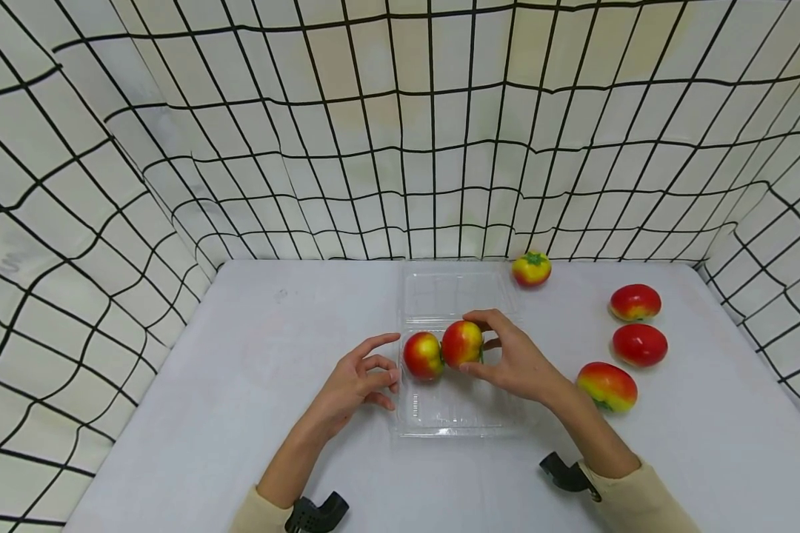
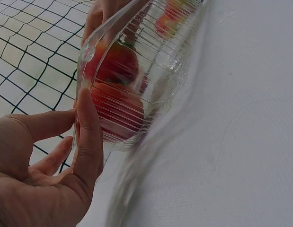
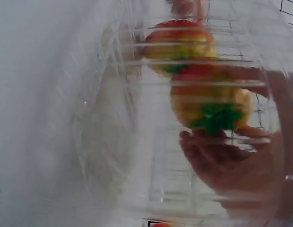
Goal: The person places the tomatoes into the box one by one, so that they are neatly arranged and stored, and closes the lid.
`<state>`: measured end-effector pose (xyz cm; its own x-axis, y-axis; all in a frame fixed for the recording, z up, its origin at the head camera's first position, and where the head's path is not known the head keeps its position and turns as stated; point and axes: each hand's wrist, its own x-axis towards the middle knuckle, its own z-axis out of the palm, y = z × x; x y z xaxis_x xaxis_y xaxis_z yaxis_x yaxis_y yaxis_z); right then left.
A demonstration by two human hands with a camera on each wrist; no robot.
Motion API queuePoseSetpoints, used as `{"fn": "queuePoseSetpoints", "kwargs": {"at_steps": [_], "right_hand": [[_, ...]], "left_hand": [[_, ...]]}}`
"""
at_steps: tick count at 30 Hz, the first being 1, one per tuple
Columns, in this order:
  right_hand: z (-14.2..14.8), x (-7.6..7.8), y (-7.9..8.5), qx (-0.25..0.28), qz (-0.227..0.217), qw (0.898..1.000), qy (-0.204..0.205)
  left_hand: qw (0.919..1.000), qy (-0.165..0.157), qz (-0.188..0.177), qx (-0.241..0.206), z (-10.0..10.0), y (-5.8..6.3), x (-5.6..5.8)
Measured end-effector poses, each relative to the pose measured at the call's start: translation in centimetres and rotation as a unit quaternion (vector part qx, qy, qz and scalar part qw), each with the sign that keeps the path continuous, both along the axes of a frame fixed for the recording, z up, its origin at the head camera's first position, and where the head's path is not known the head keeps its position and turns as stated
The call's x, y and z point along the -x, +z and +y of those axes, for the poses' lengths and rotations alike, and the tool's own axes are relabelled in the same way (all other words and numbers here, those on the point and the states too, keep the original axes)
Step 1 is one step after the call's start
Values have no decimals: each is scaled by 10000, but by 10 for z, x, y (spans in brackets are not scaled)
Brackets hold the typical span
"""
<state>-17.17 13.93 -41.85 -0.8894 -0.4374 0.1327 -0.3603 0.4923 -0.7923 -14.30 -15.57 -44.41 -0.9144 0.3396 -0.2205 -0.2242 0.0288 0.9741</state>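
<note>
A clear plastic box point(image 1: 453, 422) lies with its hinged lid folded back on the white table. Inside sit two round red-and-yellow fruits with green leafy tops, a left fruit point(image 1: 423, 356) and a right fruit point(image 1: 462, 344) side by side. My right hand point(image 1: 516, 359) holds the right fruit between thumb and fingers; through the clear wall, its green top point(image 3: 216, 118) shows. At the box's left side, my left hand point(image 1: 356, 385) pinches the rim, one finger point(image 2: 87, 127) lying along the outer wall.
Another round fruit with a green top point(image 1: 531, 269) stands beside the lid point(image 1: 456, 292). To the right are several longer red-and-yellow fruits, including a plain red one point(image 1: 640, 345) and a yellow-green-tipped one point(image 1: 607, 386). Black netting point(image 1: 433, 141) surrounds the white table point(image 1: 293, 318).
</note>
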Motion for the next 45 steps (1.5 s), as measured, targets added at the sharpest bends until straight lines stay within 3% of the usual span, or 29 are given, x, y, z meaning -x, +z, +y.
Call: {"fn": "queuePoseSetpoints", "kwargs": {"at_steps": [30,45], "right_hand": [[2,1,-7,-892,388,9953,13],[11,3,-4,-860,265,9958,-193]], "left_hand": [[10000,-48,23,-36,0,0,2],[10000,-27,-14,-24,1,0,1]]}}
